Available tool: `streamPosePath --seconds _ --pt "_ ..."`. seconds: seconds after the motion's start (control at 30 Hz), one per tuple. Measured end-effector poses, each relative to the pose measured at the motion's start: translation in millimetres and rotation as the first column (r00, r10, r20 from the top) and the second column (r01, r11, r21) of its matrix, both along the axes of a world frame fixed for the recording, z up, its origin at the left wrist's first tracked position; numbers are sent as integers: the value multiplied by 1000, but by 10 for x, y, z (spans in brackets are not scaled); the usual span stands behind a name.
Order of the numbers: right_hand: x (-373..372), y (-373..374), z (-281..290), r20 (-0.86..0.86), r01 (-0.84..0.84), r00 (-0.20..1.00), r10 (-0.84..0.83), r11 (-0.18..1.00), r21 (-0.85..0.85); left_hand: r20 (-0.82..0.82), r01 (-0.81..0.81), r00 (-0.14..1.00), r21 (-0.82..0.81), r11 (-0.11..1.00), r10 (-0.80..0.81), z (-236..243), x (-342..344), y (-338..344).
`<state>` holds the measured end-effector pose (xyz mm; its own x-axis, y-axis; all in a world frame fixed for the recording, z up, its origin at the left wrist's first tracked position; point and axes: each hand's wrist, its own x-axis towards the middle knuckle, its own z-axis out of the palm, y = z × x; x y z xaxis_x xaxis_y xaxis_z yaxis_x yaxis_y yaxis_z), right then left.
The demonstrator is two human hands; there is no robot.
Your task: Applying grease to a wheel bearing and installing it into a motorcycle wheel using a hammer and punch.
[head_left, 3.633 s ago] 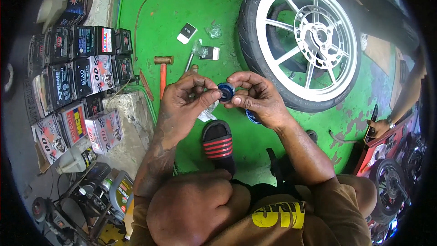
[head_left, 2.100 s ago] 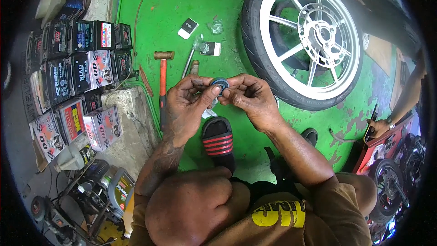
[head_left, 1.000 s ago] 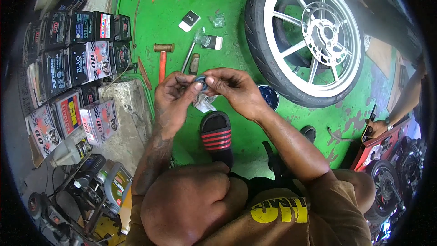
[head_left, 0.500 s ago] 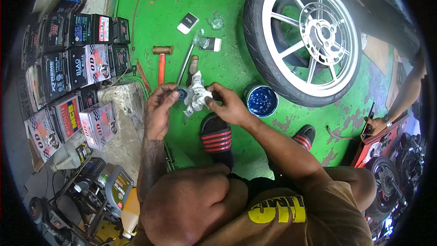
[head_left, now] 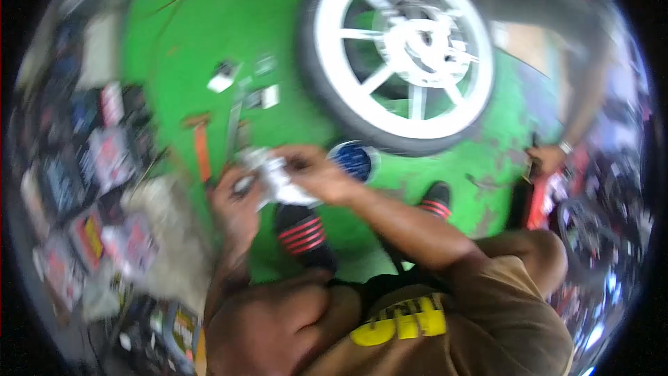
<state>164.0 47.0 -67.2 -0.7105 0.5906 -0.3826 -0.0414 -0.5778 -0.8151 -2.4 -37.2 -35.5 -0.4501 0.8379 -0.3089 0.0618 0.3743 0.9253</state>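
Note:
My left hand [head_left: 235, 198] is closed on a small round part [head_left: 243, 185], blurred by motion; it looks like a bearing. A crumpled white rag [head_left: 280, 182], cloth or paper, is pinched in my right hand [head_left: 313, 171] and lies against the round part. Both hands are close together above my striped sandal [head_left: 300, 230]. Just beyond my right hand stands an open tin of blue grease [head_left: 353, 161]. To the left of the rag, a hammer with an orange handle [head_left: 201, 150] lies on the green floor [head_left: 167, 76].
A white-rimmed motorcycle wheel [head_left: 416, 129] lies ahead on the right. Small boxes [head_left: 264, 96] and a long metal tool [head_left: 234, 122] are on the floor. Stacked battery boxes [head_left: 111, 160] line the left. Another person's hand [head_left: 550, 158] is at the right, by a red object [head_left: 539, 202].
The view has swung, so the wheel and tin appear farther left and the picture is blurred. My hands have drawn closer together, with the rag nearer the round part. A skin-coloured shape appears at the top.

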Motion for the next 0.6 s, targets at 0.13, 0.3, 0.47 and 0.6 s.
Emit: streamPosePath --seconds 0.13,0.3,0.47,0.6 --pt "-137 -211 -43 209 -4 978 3 1000 4 -163 -12 987 -53 999 3 -355 -368 -320" --pt "-572 -133 -34 83 309 931 -357 887 344 -781 329 608 87 941 -141 -334 -593 -22" --pt "-406 157 309 153 448 853 -499 850 278 -532 371 683 -338 865 -501 15 -207 370" --pt "-218 404 481 285 561 733 -617 786 260 -699 531 350 -400 747 -624 500 185 882"
